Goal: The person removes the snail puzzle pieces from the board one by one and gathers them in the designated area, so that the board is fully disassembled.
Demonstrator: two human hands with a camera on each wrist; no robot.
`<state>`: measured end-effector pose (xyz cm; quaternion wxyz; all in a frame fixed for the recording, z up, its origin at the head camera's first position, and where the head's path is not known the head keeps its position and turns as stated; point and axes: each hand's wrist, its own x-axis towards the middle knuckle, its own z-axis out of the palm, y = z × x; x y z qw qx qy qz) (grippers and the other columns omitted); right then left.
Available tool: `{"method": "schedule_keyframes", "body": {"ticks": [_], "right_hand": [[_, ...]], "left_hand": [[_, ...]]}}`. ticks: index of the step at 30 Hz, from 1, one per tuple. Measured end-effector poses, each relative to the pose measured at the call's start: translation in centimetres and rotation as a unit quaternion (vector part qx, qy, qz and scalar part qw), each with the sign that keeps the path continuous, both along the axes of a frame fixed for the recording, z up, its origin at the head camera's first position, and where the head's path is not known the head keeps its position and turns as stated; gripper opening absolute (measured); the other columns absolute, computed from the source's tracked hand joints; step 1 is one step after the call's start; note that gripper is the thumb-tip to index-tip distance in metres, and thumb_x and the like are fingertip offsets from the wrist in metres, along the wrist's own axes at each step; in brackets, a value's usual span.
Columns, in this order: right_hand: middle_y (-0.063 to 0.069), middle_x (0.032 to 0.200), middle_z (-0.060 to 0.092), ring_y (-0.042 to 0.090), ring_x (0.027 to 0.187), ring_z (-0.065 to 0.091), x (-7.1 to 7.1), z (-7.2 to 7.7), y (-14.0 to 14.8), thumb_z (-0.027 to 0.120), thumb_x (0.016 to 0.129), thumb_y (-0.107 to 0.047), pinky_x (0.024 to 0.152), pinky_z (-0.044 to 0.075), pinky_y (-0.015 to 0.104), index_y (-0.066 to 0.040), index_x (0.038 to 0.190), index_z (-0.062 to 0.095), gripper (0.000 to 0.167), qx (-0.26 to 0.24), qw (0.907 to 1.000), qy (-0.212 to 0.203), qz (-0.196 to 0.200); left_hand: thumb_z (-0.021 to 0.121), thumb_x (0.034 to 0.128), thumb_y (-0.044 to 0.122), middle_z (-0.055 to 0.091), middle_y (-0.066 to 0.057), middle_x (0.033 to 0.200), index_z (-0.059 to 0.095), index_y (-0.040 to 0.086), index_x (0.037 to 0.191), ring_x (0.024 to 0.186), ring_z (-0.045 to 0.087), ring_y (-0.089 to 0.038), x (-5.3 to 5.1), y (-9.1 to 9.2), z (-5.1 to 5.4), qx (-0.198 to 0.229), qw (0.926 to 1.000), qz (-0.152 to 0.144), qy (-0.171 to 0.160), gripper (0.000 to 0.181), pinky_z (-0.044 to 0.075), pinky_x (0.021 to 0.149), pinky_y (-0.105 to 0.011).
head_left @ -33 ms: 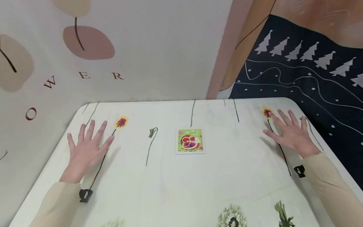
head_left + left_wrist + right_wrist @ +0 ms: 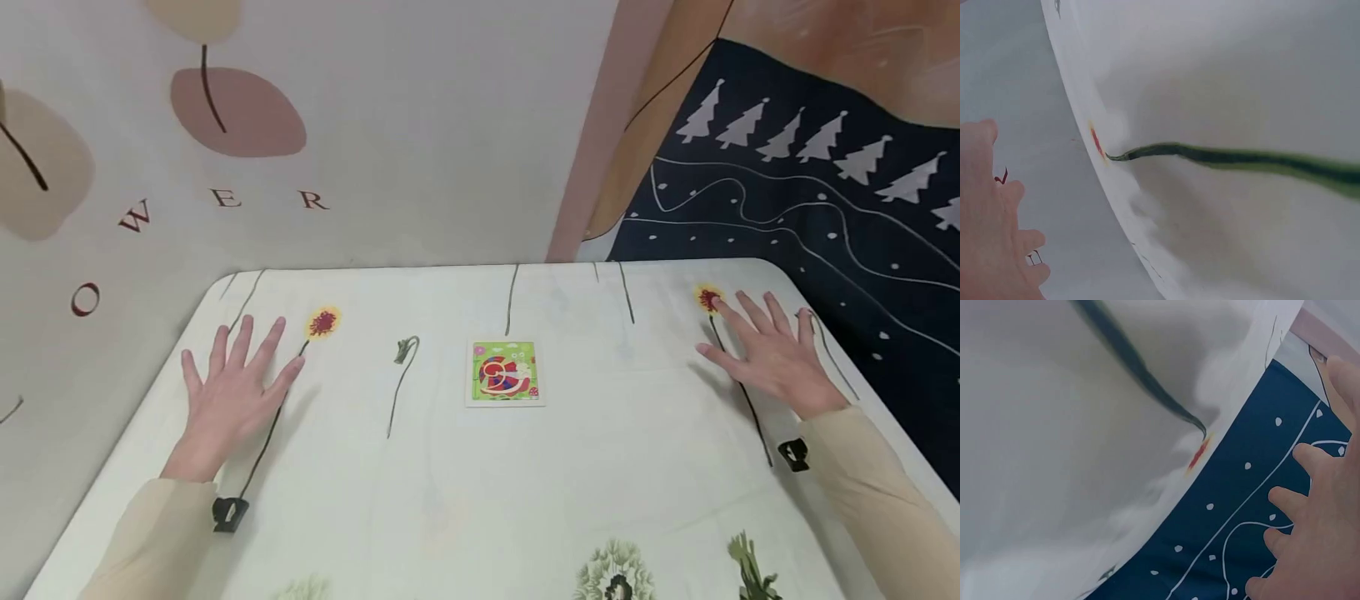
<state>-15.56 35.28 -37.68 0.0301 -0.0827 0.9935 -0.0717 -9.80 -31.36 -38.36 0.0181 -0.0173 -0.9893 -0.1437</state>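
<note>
There are two bare hands (image 2: 228, 404) (image 2: 776, 362), two beige sleeves (image 2: 153, 533) (image 2: 873, 483), one square, multicoloured picture panel (image 2: 504, 372), one white-covered bench (image 2: 525, 475).

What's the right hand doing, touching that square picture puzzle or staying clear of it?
Apart. The head view shows bare white tabletop between the right hand and the square picture puzzle.

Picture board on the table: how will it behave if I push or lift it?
The picture board lies flat, so it should slide rather than roll or tip. Its straight outline suggests stiffness; small and thin-looking, it is probably light.
</note>
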Motion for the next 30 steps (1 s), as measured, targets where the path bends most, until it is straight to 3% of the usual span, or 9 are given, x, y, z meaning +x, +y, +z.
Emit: {"method": "schedule_keyframes", "body": {"ticks": [11,17,30], "right_hand": [[0.034,0.166,0.01,0.057,0.151,-0.005,-0.5,0.2,-0.1,0.046,0.101,-0.065,0.11,-0.01,0.078,-0.008,0.166,0.015,0.091,0.0,0.9999,-0.01,0.004],[0.034,0.166,0.008,0.058,0.15,-0.005,-1.1,0.5,-0.3,0.044,0.101,-0.065,0.11,-0.012,0.077,-0.01,0.166,0.012,0.091,0.002,0.9999,-0.012,0.004],[0.032,0.167,0.003,0.057,0.151,-0.01,-0.9,-0.1,-0.5,0.045,0.101,-0.065,0.111,-0.015,0.075,-0.013,0.167,0.008,0.092,-0.011,0.9997,-0.021,0.004]], "left_hand": [[0.029,0.106,0.063,0.003,-0.032,0.167,0.013,0.016,0.167,0.151,-0.007,-0.056,-1.0,0.1,0.5,-0.012,0.9998,0.006,-0.011,0.078,-0.017,0.108,-0.077],[0.028,0.106,0.063,0.001,-0.032,0.167,0.011,0.017,0.167,0.151,-0.007,-0.057,-0.9,0.0,0.3,-0.011,0.9997,0.007,-0.022,0.079,-0.017,0.108,-0.077],[0.027,0.1055,0.065,0.001,-0.031,0.168,0.011,0.018,0.168,0.152,-0.007,-0.055,-1.2,1.0,-0.6,0.001,0.9991,0.004,-0.043,0.079,-0.018,0.109,-0.076]]}}
